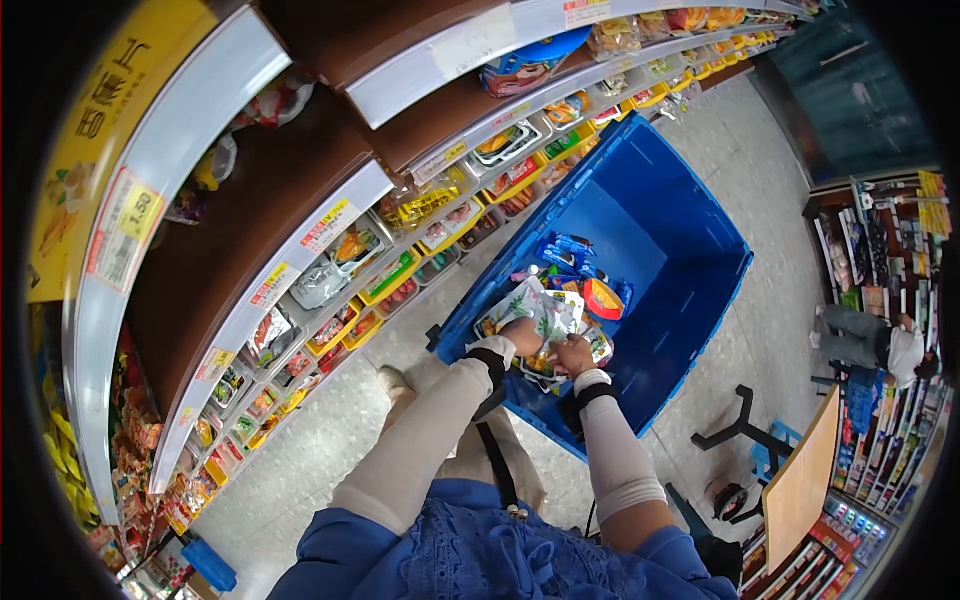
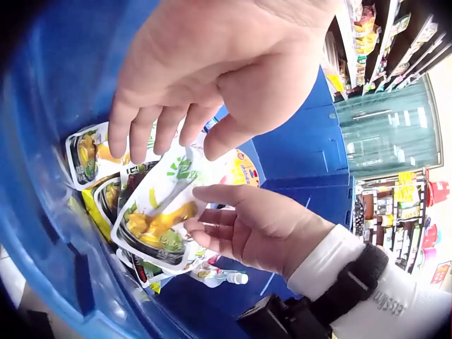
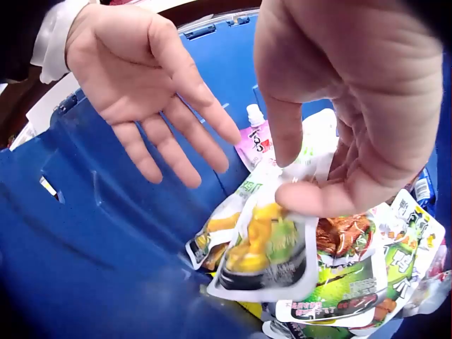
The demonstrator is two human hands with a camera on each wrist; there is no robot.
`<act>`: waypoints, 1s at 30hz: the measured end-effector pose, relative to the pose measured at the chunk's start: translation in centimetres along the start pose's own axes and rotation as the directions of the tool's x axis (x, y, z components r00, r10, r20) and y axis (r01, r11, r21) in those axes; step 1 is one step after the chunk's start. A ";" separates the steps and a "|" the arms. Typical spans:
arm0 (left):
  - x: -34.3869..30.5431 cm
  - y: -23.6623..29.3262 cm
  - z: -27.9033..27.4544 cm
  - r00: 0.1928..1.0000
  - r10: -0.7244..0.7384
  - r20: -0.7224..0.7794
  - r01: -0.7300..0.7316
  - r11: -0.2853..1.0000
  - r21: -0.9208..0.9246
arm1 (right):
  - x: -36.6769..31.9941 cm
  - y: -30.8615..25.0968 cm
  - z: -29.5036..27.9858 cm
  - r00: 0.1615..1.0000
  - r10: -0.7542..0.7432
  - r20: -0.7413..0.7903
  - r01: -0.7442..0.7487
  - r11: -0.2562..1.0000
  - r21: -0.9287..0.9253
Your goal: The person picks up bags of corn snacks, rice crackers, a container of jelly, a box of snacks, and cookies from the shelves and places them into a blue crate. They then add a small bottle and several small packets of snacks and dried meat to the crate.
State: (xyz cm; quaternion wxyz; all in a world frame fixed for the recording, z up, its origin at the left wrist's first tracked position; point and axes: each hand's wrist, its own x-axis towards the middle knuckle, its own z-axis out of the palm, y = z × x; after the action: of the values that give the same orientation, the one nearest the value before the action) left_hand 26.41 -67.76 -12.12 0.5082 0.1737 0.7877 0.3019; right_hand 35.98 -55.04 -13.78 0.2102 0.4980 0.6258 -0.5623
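Note:
My right hand (image 3: 360, 106) pinches a white-edged snack packet (image 3: 265, 247), printed with yellow pieces of food, between thumb and fingers. It holds the packet over a pile of similar packets (image 3: 339, 289) inside a big blue plastic bin (image 1: 690, 215). Beside it, my left hand (image 3: 134, 78) has its fingers spread and nearly straight, palm showing, with nothing in its grasp. In the left wrist view, the fingers of that left hand (image 2: 219, 78) hang over the pile. A pink pouch with a white cap (image 3: 256, 141) lies just behind the held packet.
Blue packets (image 1: 570, 252) and a red-and-yellow package (image 1: 603, 299) lie deeper in the bin. Store shelves (image 1: 330, 225) with packaged snacks run along the left. At right stand a wooden board (image 1: 803, 480) and another person (image 1: 880, 340) near more shelves.

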 end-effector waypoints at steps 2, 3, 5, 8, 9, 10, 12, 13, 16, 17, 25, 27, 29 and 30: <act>-1.3 1.2 -1.3 0.997 0.071 -0.003 -0.071 0.997 -0.017 | 2.1 1.5 -0.9 0.998 -0.038 0.050 0.047 0.980 -0.195; -2.0 1.7 -1.7 0.992 0.126 -0.020 -0.127 0.992 -0.026 | 6.3 5.7 -1.2 0.985 -0.167 0.037 0.171 0.947 -0.271; -0.9 0.4 -0.5 0.970 0.213 -0.115 -0.216 0.976 -0.019 | 2.1 2.3 -1.2 0.995 -0.092 0.043 0.098 0.982 -0.162; -3.4 1.6 -1.7 0.926 0.324 -0.192 -0.329 0.944 0.007 | -2.5 -1.4 -1.1 0.984 -0.134 0.120 0.128 0.990 0.060; -4.7 2.1 -2.3 0.906 0.348 -0.241 -0.371 0.927 -0.056 | -4.9 -3.2 -0.9 0.976 -0.163 0.142 0.158 0.986 0.044; -5.2 2.0 -2.6 0.905 0.362 -0.222 -0.391 0.915 -0.102 | -5.7 -3.5 -0.5 0.958 -0.229 0.171 0.190 0.957 0.220; -9.4 2.8 -5.0 0.879 0.389 -0.277 -0.429 0.897 -0.103 | -8.5 -5.5 0.2 0.930 -0.298 0.218 0.243 0.938 0.246; -10.9 2.5 -5.9 0.880 0.380 -0.286 -0.425 0.898 -0.114 | -10.0 -6.5 0.9 0.904 -0.343 0.256 0.275 0.924 0.265; -17.2 0.5 -8.8 0.853 0.359 -0.379 -0.435 0.890 -0.135 | -13.9 -8.7 3.6 0.864 -0.421 0.275 0.388 0.906 0.167; -19.5 -0.6 -9.6 0.854 0.333 -0.399 -0.436 0.877 -0.203 | -14.8 -9.1 4.7 0.850 -0.434 0.297 0.406 0.901 0.156; -35.7 -17.2 -8.4 0.673 0.128 -0.728 -0.400 0.892 -0.212 | -23.4 -8.6 16.2 0.679 -0.532 0.506 0.605 0.796 0.026; -39.5 -21.8 -6.3 0.607 0.090 -0.789 -0.405 0.889 -0.211 | -25.8 -7.3 19.5 0.658 -0.537 0.529 0.624 0.781 0.017; -43.5 -25.9 -4.1 0.541 0.053 -0.839 -0.414 0.885 -0.211 | -27.8 -5.5 22.8 0.620 -0.535 0.573 0.632 0.774 0.039; -45.6 -27.5 -3.2 0.545 -0.026 -0.838 -0.394 0.874 -0.284 | -28.4 -4.5 24.5 0.602 -0.530 0.597 0.643 0.765 0.032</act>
State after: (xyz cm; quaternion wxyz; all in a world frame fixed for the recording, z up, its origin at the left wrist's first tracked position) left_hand 43.75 -116.02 2.60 0.0724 -0.0224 0.8180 0.5703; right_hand 36.60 -87.81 4.97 0.2365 0.0482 0.7104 -0.6611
